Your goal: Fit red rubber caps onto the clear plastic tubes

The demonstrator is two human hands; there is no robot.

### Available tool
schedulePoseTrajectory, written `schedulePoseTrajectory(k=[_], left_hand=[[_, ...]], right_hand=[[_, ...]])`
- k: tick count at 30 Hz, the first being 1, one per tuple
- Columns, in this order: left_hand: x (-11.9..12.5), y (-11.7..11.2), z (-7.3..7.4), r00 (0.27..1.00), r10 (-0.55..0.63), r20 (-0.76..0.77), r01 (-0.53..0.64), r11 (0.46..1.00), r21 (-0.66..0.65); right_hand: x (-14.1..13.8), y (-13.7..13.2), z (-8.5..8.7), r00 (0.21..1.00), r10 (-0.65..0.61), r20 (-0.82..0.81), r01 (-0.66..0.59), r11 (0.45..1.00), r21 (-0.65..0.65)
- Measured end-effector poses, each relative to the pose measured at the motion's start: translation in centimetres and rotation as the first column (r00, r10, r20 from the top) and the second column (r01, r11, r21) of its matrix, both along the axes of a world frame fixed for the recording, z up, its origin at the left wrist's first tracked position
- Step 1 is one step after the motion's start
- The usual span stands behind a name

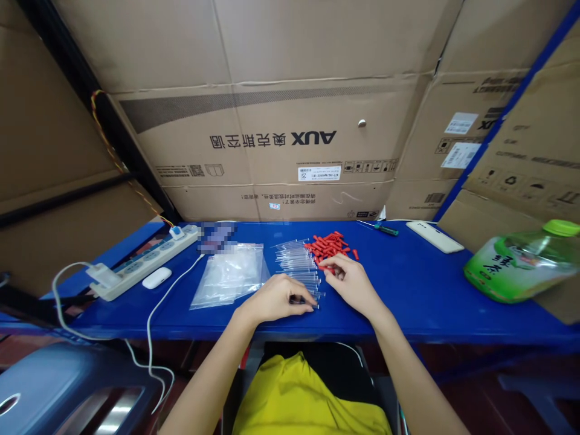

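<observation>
**Clear tubes (293, 257) lie beside small red pieces (330, 245) on a blue bench (417, 296)**

From where I stand, I see someone in yellow clothing (303, 402) seated at the bench, both forearms reaching over its front edge. The slim tubes lie crosswise in a loose row, close to the middle, and the red pieces are heaped at their right end, toward the back.

The left hand (278, 297) is over the near end of the row. Its thumb and fingertips come close together by a tube's end, though I cannot tell whether they pinch it. The right hand (348, 279) is just in front of the red heap, fingers curled in toward the thumb. Red shows at its fingertips, but I cannot tell if that grip holds a piece.

Left of the tubes lie flat clear plastic bags (229, 275), then a white rounded case (156, 277) and a white power strip (145, 263) with plugs in it. A screwdriver (386, 229) and a pale phone (435, 236) lie behind the right hand, and a green-labelled bottle (502, 266) lies tilted farther right. Cardboard (272, 48) with upside-down AUX lettering walls the back.
</observation>
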State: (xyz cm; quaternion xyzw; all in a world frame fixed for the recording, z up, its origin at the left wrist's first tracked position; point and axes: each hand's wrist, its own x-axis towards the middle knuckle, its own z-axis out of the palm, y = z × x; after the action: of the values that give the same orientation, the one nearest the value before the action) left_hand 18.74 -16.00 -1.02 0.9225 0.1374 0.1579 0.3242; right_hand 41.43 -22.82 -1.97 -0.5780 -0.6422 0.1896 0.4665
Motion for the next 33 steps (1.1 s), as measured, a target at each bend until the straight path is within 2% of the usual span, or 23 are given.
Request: schedulePoseTrajectory(k=[6, 15, 18, 25, 33], left_hand=[[0.3, 0.1, -0.6, 0.999, 0.033, -0.016, -0.029, 0.980, 0.199], [0.6, 0.2, -1.2, 0.993, 0.117, 0.018, -0.115, 0.924, 0.364], [0.8, 0.3, -1.4, 0.986, 0.168, 0.024, -0.163, 0.898, 0.409], [0.8, 0.4, -1.8, 0.981, 0.188, 0.048, -0.190, 0.882, 0.431], [0.4, 0.5, -1.5, 0.974, 0.192, 0.123, -0.221, 0.925, 0.310]], right_hand=[[-0.3, 0.1, -0.4, 0.997, 0.021, -0.069, -0.019, 0.999, 0.026], [0.1, 0.7, -1.6, 0.996, -0.049, -0.077, 0.040, 0.993, -0.108], [0.1, 0.7, -2.0, 0.992, -0.031, -0.124, 0.010, 0.985, -0.171], [-0.5, 0.8, -2.3, 0.987, -0.001, -0.158, -0.029, 0.982, -0.185], [-0.3, 1.1, -2.7, 0.982, -0.038, -0.184, 0.010, 0.989, -0.150]])
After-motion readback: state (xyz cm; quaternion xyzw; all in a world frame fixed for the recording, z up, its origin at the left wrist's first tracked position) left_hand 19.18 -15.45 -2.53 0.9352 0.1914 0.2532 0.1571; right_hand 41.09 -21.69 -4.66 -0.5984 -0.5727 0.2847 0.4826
